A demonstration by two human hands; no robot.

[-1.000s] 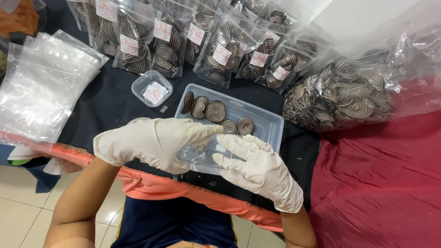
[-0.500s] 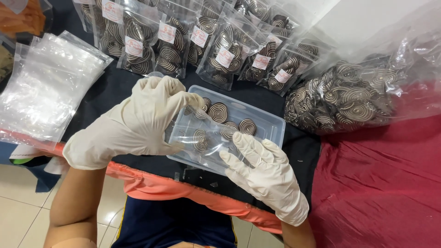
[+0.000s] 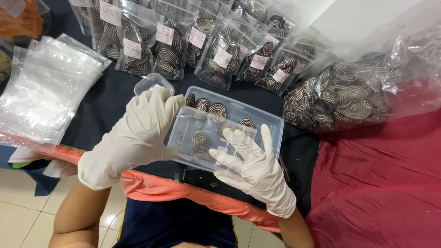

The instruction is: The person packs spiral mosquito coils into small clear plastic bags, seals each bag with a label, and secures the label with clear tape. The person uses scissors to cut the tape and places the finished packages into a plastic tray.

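Both my hands wear white gloves. My left hand (image 3: 142, 133) grips the left edge of a clear plastic pouch (image 3: 197, 131) that holds a few brown-and-cream spiral biscuits. My right hand (image 3: 252, 167) holds the pouch's lower right corner, with its fingers spread flat on top. The pouch lies slightly tilted over a clear rectangular plastic tub (image 3: 272, 120). More spiral biscuits (image 3: 217, 109) stand on edge along the tub's far side.
A stack of empty clear pouches (image 3: 43, 94) lies at the left. Rows of filled, labelled biscuit pouches (image 3: 197, 41) stand at the back. A small lidded cup (image 3: 149, 82) sits behind my left hand. A big bag of loose biscuits (image 3: 353, 96) rests on red cloth (image 3: 381, 183) at the right.
My left hand has moved up from the table's front edge to the pouch's left side. The pouch now lies over the tub, with my right hand spread on its corner.
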